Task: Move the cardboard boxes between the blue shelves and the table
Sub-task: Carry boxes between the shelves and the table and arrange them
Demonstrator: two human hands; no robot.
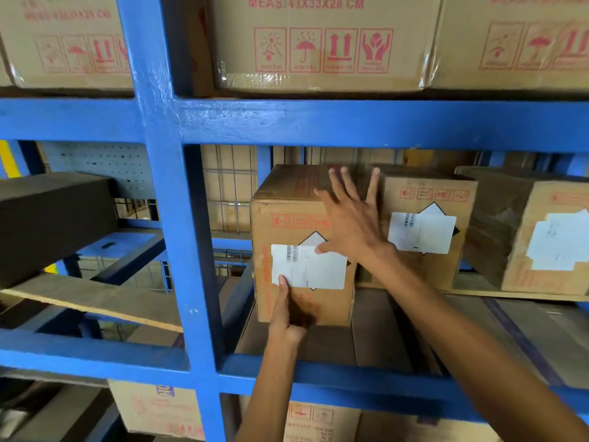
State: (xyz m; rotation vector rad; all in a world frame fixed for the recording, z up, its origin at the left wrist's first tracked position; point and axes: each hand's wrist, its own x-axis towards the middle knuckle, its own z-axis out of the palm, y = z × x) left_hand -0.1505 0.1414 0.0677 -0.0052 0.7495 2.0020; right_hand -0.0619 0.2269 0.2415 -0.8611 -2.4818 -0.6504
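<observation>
A small cardboard box (287,224) with a white barcode label stands on the middle level of the blue shelves (318,122). My left hand (288,309) rests flat against the lower front of this box, thumb on the label's edge. My right hand (349,218) is spread open at the box's upper right corner, fingers reaching into the gap toward a second labelled box (446,266) beside it. A third labelled box (541,244) sits further right on the same level. Neither hand grips anything.
Large boxes (318,43) with red handling symbols fill the level above. More boxes (159,413) sit on the level below. A thick blue upright post (172,218) stands left of the box. A dark box (47,218) occupies the left bay.
</observation>
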